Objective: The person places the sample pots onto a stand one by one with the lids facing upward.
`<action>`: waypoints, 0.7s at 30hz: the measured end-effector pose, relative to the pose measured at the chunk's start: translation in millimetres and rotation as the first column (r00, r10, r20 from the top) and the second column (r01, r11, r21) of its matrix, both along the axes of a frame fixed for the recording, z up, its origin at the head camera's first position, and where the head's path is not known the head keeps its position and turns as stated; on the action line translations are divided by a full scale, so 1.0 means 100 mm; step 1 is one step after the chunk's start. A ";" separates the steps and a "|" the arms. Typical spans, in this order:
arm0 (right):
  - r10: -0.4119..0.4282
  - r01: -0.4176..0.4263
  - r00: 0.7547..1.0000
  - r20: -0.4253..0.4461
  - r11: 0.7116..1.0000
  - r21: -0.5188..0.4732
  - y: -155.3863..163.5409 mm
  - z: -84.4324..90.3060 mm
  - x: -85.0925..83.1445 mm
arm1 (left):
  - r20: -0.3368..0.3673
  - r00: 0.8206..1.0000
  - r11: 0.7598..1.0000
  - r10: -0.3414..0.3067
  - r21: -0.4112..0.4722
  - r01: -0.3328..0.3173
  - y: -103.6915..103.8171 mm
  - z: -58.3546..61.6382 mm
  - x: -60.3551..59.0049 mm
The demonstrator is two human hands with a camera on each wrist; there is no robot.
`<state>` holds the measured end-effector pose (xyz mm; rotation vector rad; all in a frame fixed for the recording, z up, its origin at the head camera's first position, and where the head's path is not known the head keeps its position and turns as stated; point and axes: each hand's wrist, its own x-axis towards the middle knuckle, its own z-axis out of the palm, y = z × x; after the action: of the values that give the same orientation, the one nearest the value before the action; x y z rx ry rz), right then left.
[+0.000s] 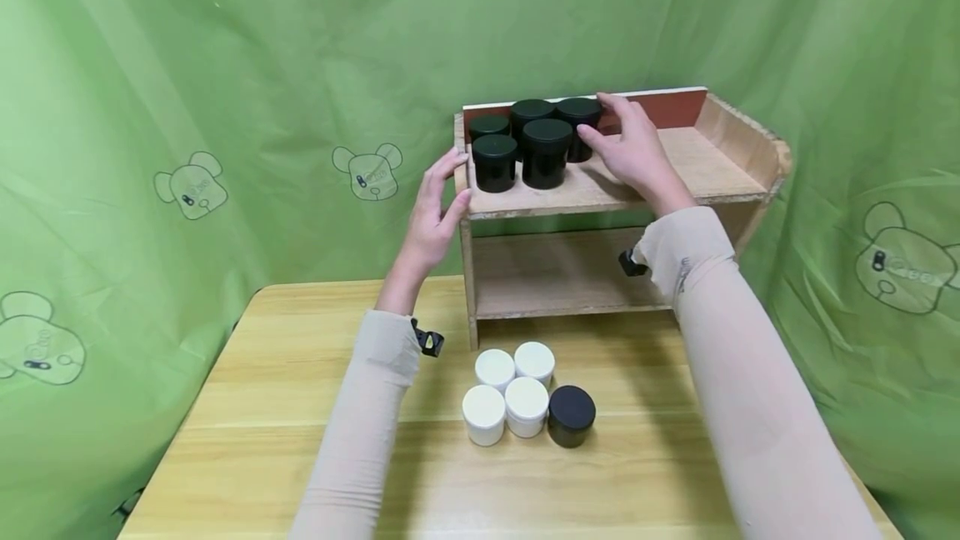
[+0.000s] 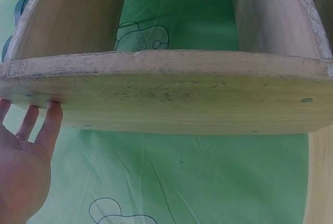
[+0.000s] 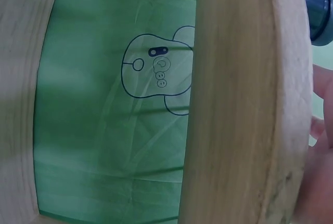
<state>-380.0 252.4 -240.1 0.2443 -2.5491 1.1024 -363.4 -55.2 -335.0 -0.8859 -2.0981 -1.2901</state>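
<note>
Several black lidded jars (image 1: 545, 158) stand grouped at the left end of the wooden rack's upper shelf (image 1: 720, 163). My right hand (image 1: 637, 148) pinches the back-right black jar (image 1: 578, 112), thumb at its front and fingers at its right side. In the right wrist view, the shelf board hides most of that hand. My left hand (image 1: 435, 219) has its fingers extended against the rack's left side panel (image 2: 171, 96). Below, on the table, several white lidded jars (image 1: 484, 415) and one black jar (image 1: 572, 415) sit close together.
The rack's lower shelf (image 1: 562, 273) lies under the jars' shelf, and its right side panel (image 1: 750, 136) rises at the far end. A light wooden table (image 1: 300, 407) carries the rack. Green printed curtain (image 1: 300, 65) hangs behind and at both sides.
</note>
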 end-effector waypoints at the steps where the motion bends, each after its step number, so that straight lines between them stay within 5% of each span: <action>1: 0.003 -0.003 1.000 -0.008 1.000 -0.002 0.01 -0.01 0.02 | 0.000 1.000 1.000 0.000 0.001 0.000 0.00 0.00 0.00; 15: 0.079 -0.097 0.988 -0.133 0.986 -0.138 0.17 -0.17 0.41 | 0.008 1.000 1.000 0.013 -0.013 -0.013 -0.01 0.01 0.00; 21: 0.147 -0.183 0.971 -0.190 0.964 -0.191 0.19 -0.28 0.70 | 0.008 1.000 1.000 0.018 -0.012 -0.018 -0.03 0.01 0.02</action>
<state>-310.3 271.2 -267.8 0.4847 -2.2729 1.3352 -361.6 -57.9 -333.7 -0.8667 -2.1174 -1.2751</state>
